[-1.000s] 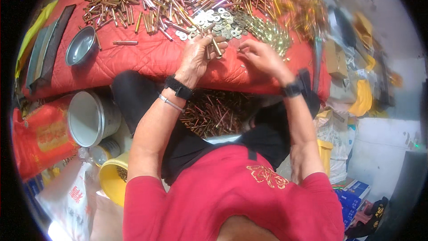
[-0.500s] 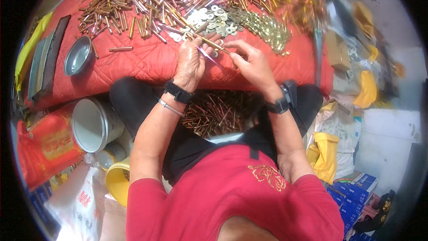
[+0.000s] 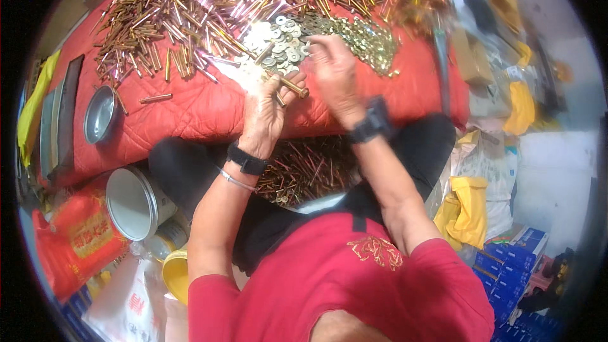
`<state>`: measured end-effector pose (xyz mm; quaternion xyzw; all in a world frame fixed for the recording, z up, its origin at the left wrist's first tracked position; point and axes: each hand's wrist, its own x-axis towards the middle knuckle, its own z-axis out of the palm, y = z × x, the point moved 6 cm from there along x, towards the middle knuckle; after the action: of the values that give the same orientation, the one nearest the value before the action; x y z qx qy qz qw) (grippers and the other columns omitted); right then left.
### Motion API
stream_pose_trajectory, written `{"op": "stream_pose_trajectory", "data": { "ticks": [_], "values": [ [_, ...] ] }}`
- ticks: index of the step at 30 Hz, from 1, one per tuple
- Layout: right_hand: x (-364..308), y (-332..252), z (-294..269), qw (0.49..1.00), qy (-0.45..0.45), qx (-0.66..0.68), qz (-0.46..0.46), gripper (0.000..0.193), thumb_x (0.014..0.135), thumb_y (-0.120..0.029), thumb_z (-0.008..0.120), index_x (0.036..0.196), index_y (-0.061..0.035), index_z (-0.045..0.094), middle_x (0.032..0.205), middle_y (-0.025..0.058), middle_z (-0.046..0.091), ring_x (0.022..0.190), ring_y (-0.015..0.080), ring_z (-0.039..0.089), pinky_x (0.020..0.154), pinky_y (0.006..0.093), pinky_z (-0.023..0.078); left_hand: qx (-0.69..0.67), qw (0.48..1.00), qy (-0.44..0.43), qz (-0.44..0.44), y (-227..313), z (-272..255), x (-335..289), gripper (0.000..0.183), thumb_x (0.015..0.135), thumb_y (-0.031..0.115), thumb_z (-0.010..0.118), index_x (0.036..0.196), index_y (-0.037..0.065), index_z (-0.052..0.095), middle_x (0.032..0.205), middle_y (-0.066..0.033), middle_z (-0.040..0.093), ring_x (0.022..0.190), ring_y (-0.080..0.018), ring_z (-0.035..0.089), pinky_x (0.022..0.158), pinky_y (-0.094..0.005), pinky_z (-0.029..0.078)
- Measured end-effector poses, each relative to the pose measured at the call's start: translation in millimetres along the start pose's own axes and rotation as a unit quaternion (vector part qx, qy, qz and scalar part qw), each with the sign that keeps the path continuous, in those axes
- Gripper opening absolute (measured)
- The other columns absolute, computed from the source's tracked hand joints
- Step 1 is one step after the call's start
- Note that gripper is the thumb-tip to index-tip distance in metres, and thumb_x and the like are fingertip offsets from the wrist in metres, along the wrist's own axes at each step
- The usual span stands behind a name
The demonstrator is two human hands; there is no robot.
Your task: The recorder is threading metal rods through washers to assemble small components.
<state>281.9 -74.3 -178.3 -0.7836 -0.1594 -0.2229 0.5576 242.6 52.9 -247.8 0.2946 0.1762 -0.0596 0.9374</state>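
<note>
Left grip [image 3: 263, 111] closed round a few metal rods [image 3: 294, 88]; right grip [image 3: 336, 76] blurred, can't tell if spread or pinching; silver washers [image 3: 288, 49] just beyond left grip; rod pile [image 3: 221, 12] farther beyond both; metal bowl [image 3: 100, 115] well left of left grip.

Glossy metal rods [image 3: 190, 25]; shiny, smooth metal washers [image 3: 288, 47]; matt, quilted cloth cover [image 3: 190, 111]; smooth metal bowl [image 3: 99, 117].

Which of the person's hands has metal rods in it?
The left hand, with rods at its fingers; the right hand, blurred near the washers, shows none.
</note>
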Motion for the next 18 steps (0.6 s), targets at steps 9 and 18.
{"op": "stream_pose_trajectory", "data": {
  "ticks": [9,18],
  "values": [
    [27,64,-40,0.875,-0.141,-0.421,-0.194,0.010,0.075,-0.004,0.062,0.084,-0.0052,0.057,0.083,0.0108,0.054,0.083,0.0311,0.056,0.069,0.0420,0.045,0.032,0.999,-0.002,-0.027,10,-21,12,0.022,0.091,0.020,0.060,0.100,0.000,0.059,0.063,-0.0001,0.055,0.042,-0.0053,0.041,0.039,-0.0184,0.030],
    [17,45,-38,0.968,-0.170,-0.182,-0.017,0.013,0.080,-0.004,0.059,0.092,-0.0007,0.057,0.086,0.0125,0.060,0.078,0.0260,0.061,0.069,0.0366,0.050,0.087,0.993,-0.077,-0.036,7,-2,2,0.014,0.085,0.014,0.065,0.095,0.009,0.057,0.072,0.0041,0.054,0.053,-0.0021,0.047,0.039,-0.0146,0.031]
  ]
}}
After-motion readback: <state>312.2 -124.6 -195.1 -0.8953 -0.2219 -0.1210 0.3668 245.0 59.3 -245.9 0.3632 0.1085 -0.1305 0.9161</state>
